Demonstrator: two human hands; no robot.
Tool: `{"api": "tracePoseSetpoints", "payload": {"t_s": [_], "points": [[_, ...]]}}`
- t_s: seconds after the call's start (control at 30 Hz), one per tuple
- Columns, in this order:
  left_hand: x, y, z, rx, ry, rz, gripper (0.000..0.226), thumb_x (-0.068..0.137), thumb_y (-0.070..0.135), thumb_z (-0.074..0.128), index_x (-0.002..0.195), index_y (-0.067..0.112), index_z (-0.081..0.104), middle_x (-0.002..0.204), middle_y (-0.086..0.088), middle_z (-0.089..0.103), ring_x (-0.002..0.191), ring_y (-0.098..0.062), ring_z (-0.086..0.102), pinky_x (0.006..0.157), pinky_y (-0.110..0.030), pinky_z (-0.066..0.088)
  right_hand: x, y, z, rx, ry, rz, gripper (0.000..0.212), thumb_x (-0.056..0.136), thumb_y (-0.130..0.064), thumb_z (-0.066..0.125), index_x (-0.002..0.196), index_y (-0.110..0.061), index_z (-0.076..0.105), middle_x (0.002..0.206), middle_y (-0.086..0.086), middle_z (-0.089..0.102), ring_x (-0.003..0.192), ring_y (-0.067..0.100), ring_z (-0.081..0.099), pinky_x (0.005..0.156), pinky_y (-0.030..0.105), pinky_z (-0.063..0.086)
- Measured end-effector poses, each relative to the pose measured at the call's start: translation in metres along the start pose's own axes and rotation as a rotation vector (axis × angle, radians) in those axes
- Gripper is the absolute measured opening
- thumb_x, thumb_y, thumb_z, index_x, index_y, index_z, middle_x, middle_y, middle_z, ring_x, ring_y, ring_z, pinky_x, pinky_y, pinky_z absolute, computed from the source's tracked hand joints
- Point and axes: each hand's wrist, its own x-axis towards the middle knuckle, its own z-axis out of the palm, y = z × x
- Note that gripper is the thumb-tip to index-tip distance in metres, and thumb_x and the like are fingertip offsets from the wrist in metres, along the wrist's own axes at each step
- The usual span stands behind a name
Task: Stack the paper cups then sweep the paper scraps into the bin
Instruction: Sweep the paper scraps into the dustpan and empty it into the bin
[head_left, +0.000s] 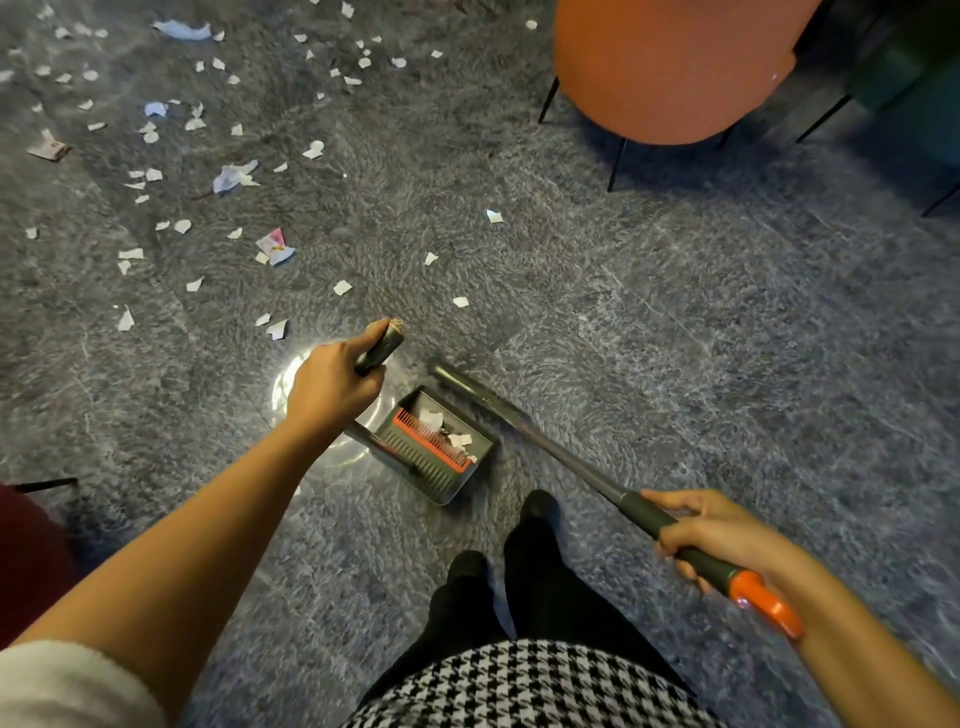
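Glossy grey stone floor (675, 338) with pale veins and one bright reflection near the centre. Across the upper left of the frame, torn paper scraps (236, 176): thin, mostly white, irregular in shape, a few bluish or printed in pink, lying flat and scattered.

At centre, a boxy dustpan (441, 496) of dark grey plastic, with an orange comb strip (434, 441) and grey teeth inside, and a few white pieces (460, 440) behind the comb.

Gripping the dark, round dustpan handle (382, 345) with the left hand (332, 379), with fingers wrapped closed around its top end.

Gripping the broom pole (545, 447) with the right hand (727, 535), curled around the matte dark sleeve just before the orange end cap (763, 603); a smooth grey metal tube, slanting toward the upper left, just beside the dustpan's right wall.

In the upper right, a rounded orange chair (675, 67) on thin black legs.
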Motion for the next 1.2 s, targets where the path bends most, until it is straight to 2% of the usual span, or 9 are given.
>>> {"api": "tracePoseSetpoints", "payload": {"t_s": [0.17,0.3,0.47,0.57,0.73,0.9,1.03,1.13,1.2], "points": [[0.032,0.011,-0.003,-0.052,0.020,-0.046,0.058,0.083,0.015,0.064,0.136,0.031,0.049,0.073,-0.013,0.060,0.069,-0.037,0.060,0.054,-0.030,0.031,0.032,-0.039,-0.021,0.054,0.048,-0.079,0.050,0.080,0.020,0.045,0.108,-0.021,0.054,0.063,0.014,0.051,0.026,0.012,0.044,0.028,0.015,0.034],[0.067,0.023,0.003,-0.077,0.041,-0.053,0.056,0.084,0.015,0.066,0.137,0.026,0.049,0.083,-0.023,0.065,0.077,-0.039,0.062,0.058,-0.034,0.036,0.076,-0.080,-0.049,0.027,0.099,-0.121,0.049,0.078,0.017,0.050,0.105,-0.023,0.055,0.058,0.013,0.054,0.027,0.012,0.045,0.028,0.017,0.035],[0.135,0.045,0.012,-0.123,0.066,-0.094,0.058,0.084,0.010,0.066,0.138,0.022,0.048,0.072,-0.008,0.058,0.066,-0.026,0.059,0.058,-0.034,0.037,0.139,-0.156,-0.098,0.012,0.111,-0.162,0.049,0.079,0.016,0.049,0.110,-0.021,0.056,0.063,0.014,0.055,0.026,0.011,0.045,0.028,0.015,0.034],[0.172,0.057,0.018,-0.133,0.109,-0.130,0.059,0.083,0.005,0.066,0.138,0.017,0.048,0.078,-0.012,0.062,0.065,-0.022,0.055,0.059,-0.032,0.035,0.171,-0.201,-0.131,0.009,0.116,-0.161,0.048,0.079,0.017,0.048,0.107,-0.021,0.055,0.068,0.016,0.055,0.025,0.011,0.045,0.028,0.015,0.034],[0.221,0.076,0.026,-0.102,0.165,-0.135,0.058,0.080,0.001,0.068,0.135,0.010,0.051,0.085,-0.024,0.066,0.079,-0.037,0.063,0.060,-0.030,0.030,0.220,-0.270,-0.168,-0.022,0.130,-0.186,0.044,0.080,0.017,0.047,0.113,-0.009,0.057,0.070,0.018,0.053,0.024,0.009,0.043,0.027,0.013,0.033],[0.261,0.086,0.032,-0.120,0.207,-0.197,0.057,0.081,0.002,0.067,0.135,0.013,0.052,0.091,-0.021,0.069,0.079,-0.034,0.064,0.060,-0.031,0.034,0.262,-0.335,-0.188,-0.032,0.156,-0.200,0.037,0.081,0.017,0.046,0.114,0.006,0.058,0.055,0.013,0.049,0.022,0.007,0.041,0.027,0.011,0.031],[0.282,0.089,0.033,-0.108,0.213,-0.216,0.058,0.082,0.006,0.068,0.136,0.016,0.050,0.085,-0.021,0.069,0.080,-0.037,0.065,0.065,-0.041,0.045,0.292,-0.373,-0.191,-0.022,0.178,-0.204,0.030,0.079,0.017,0.046,0.103,0.006,0.061,0.047,0.012,0.048,0.021,0.008,0.040,0.027,0.011,0.032],[0.298,0.092,0.035,-0.085,0.222,-0.243,0.058,0.082,0.008,0.069,0.136,0.017,0.051,0.073,-0.020,0.061,0.079,-0.038,0.064,0.064,-0.037,0.041,0.311,-0.394,-0.189,-0.014,0.169,-0.202,0.019,0.079,0.016,0.045,0.078,0.001,0.057,0.044,0.011,0.046,0.021,0.007,0.039,0.027,0.011,0.031],[0.308,0.093,0.036,-0.092,0.215,-0.262,0.057,0.082,0.009,0.068,0.136,0.018,0.051,0.077,-0.023,0.062,0.083,-0.039,0.064,0.063,-0.033,0.037,0.324,-0.403,-0.186,-0.010,0.174,-0.194,0.023,0.079,0.016,0.044,0.065,-0.001,0.050,0.032,0.006,0.044,0.020,0.007,0.039,0.026,0.010,0.030]]}}
